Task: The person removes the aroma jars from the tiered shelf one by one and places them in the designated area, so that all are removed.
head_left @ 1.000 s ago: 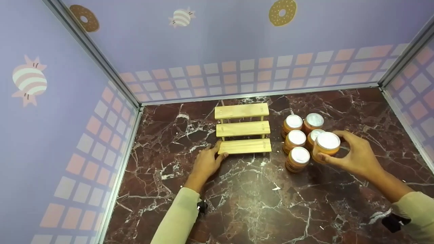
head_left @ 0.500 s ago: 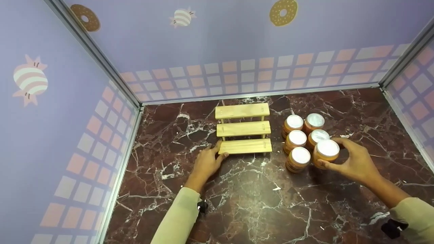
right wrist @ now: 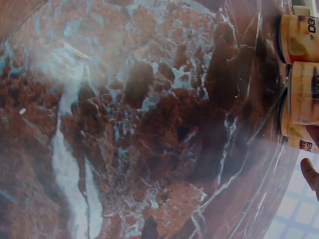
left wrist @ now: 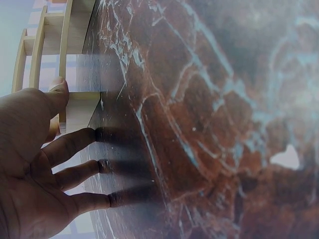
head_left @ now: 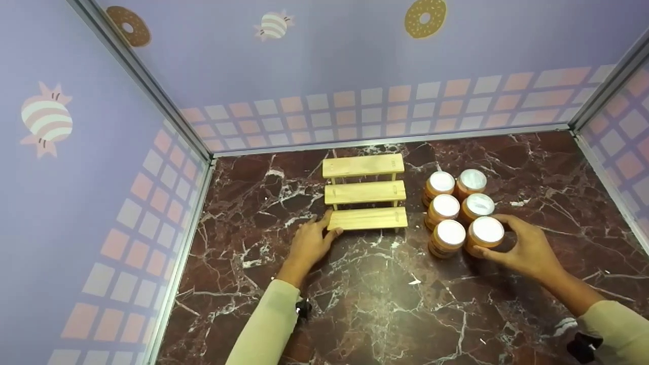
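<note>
On the dark marbled table stands a three-step wooden display stand (head_left: 367, 218). My left hand (head_left: 308, 243) is at the left end of its lowest step, thumb and forefinger pinching that end. The left wrist view shows the left hand (left wrist: 37, 174) with its other fingers spread, tips down at the tabletop. To the right of the stand, my right hand (head_left: 527, 248) grips an orange jar (head_left: 485, 231) with a white lid, thumb in front and fingers behind. This jar (right wrist: 305, 92) stands upright at the near right corner of a cluster. Beside it are another front jar (head_left: 450, 233) and several more behind.
The jars behind include a middle one (head_left: 479, 205) and a far right one (head_left: 472, 180), close together. Patterned purple panels (head_left: 355, 66) wall the table at the back and both sides. A small white fleck (head_left: 415, 282) lies in front of the stand.
My right hand has brought its jar down and toward me, from overlapping the middle right jar to the front of that column. My left hand has stayed at the stand.
</note>
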The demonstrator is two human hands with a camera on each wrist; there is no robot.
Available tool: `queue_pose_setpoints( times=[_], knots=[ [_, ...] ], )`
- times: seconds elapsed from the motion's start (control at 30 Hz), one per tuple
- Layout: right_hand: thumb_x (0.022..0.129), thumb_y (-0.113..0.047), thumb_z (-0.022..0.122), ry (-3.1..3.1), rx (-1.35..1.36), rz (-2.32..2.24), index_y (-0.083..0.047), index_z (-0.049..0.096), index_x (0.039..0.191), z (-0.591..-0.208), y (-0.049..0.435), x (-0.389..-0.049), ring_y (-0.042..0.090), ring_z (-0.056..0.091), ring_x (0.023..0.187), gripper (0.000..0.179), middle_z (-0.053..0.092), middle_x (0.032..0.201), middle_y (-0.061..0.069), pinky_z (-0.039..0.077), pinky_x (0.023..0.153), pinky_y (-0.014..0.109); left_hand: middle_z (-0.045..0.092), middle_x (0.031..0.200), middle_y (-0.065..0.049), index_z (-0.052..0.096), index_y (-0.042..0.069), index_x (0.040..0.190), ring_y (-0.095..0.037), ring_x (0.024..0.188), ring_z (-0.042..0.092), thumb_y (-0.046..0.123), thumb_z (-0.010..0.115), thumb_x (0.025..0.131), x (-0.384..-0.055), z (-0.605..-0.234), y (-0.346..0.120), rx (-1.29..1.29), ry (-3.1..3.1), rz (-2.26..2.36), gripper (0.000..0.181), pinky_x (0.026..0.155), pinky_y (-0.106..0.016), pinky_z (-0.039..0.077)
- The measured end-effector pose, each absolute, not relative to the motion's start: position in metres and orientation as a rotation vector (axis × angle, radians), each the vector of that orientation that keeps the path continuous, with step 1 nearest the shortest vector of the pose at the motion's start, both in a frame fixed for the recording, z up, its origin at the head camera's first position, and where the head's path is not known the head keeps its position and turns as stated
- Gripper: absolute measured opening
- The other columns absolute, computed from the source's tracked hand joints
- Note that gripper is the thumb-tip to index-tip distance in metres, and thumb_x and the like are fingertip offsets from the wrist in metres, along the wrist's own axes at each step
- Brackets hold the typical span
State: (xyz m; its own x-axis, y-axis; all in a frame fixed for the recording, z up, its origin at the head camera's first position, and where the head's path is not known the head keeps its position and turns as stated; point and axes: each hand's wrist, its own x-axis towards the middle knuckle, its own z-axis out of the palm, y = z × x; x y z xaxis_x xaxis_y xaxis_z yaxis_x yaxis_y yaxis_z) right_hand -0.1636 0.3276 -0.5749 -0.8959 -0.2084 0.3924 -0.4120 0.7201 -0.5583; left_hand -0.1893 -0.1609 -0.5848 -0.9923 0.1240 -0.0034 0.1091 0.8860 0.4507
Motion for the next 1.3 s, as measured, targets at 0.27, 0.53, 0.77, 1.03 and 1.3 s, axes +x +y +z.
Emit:
queue_pose_setpoints(
  times=[0.27,0.53,0.77,1.03,1.3],
  knots=[
    [0.067,-0.015,0.107,-2.624,0.479,0.938,0.005,0.072,0.133,-0.581,0.327,-0.161,0.041,0.074,0.105,0.077,0.079,0.123,0.024,0.041,0.091,0.007,0.066,0.15,-0.03,0.055,0.015,0.164,-0.051,0.147,0.06,0.053,0.066,0.108,-0.189,-0.585,-0.161,0.184,3.018,0.71,0.069,0.121,-0.074,0.046],
    [0.068,-0.016,0.107,-2.628,0.461,0.964,0.004,0.071,0.133,-0.585,0.326,-0.159,0.043,0.075,0.106,0.076,0.079,0.125,0.025,0.04,0.091,0.006,0.063,0.154,-0.031,0.053,0.017,0.166,-0.051,0.149,0.058,0.055,0.064,0.108,-0.19,-0.585,-0.161,0.156,3.006,0.702,0.07,0.122,-0.074,0.045],
    [0.069,-0.02,0.107,-2.651,0.447,0.951,0.004,0.072,0.132,-0.589,0.326,-0.158,0.05,0.075,0.11,0.076,0.077,0.128,0.028,0.043,0.09,0.014,0.064,0.151,-0.032,0.054,0.018,0.165,-0.05,0.148,0.059,0.063,0.06,0.107,-0.194,-0.601,-0.165,0.181,3.039,0.726,0.074,0.122,-0.076,0.043],
    [0.068,-0.02,0.107,-2.644,0.433,0.961,0.005,0.071,0.132,-0.59,0.324,-0.158,0.05,0.073,0.114,0.077,0.076,0.129,0.028,0.043,0.094,0.016,0.062,0.154,-0.032,0.053,0.017,0.165,-0.05,0.148,0.058,0.053,0.066,0.108,-0.191,-0.586,-0.161,0.162,3.015,0.699,0.069,0.123,-0.073,0.044],
    [0.068,-0.018,0.107,-2.632,0.446,0.96,0.005,0.071,0.13,-0.59,0.323,-0.159,0.046,0.073,0.113,0.076,0.076,0.128,0.026,0.039,0.092,0.008,0.066,0.149,-0.033,0.054,0.017,0.165,-0.051,0.146,0.06,0.062,0.06,0.108,-0.194,-0.601,-0.167,0.211,3.044,0.773,0.073,0.122,-0.076,0.042]
  ],
)
